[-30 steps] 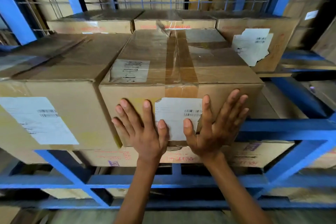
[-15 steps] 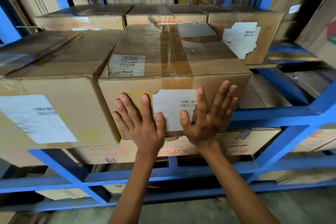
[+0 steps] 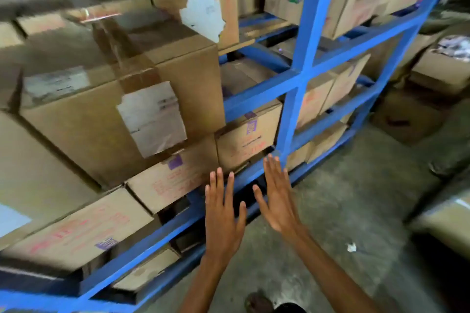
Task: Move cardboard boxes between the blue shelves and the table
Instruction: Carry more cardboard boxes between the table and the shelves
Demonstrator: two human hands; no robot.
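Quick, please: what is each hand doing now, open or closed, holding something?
Left hand: open, fingers spread, holding nothing.
Right hand: open, fingers spread, holding nothing.

The blue shelves (image 3: 300,79) carry many cardboard boxes. A big taped box (image 3: 112,99) with a torn white label rests on flatter boxes (image 3: 175,180) with red print. The concrete floor (image 3: 356,211) is below.

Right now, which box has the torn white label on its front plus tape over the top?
The big box on the top of the stack at left centre; the lower ones carry red print.
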